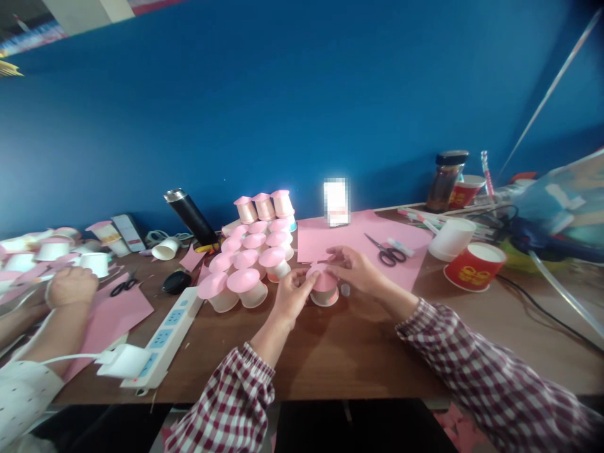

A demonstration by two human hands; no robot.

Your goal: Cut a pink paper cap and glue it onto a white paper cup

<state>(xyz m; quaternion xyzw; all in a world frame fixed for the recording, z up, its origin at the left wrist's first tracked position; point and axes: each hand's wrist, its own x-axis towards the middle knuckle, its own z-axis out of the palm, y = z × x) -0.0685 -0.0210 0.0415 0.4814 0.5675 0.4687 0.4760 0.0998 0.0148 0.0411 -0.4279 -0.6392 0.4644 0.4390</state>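
Observation:
A pink paper cone (323, 280) sits on top of an upturned paper cup (324, 299) in front of me. My left hand (293, 297) pinches the cone's left edge between thumb and fingers. On the far right side, my right hand (355, 272) is curled with its thumb and fingertips at the same cone. A small clear cap (345, 290) lies just right of the cup. To the left stand several cups topped with pink cones (245, 280). Behind my hands lie pink paper sheets (321, 239), with black-handled scissors (391, 254) and a glue tube (400, 246) on them.
A white power strip (165, 340) with a plugged-in charger (125, 362) lies at left. A co-worker's hand (73, 286) is beyond it. A black flask (191, 217) leans at the back. White (453, 238) and red (475, 267) paper cups stand at right, near a dark cable (542, 308).

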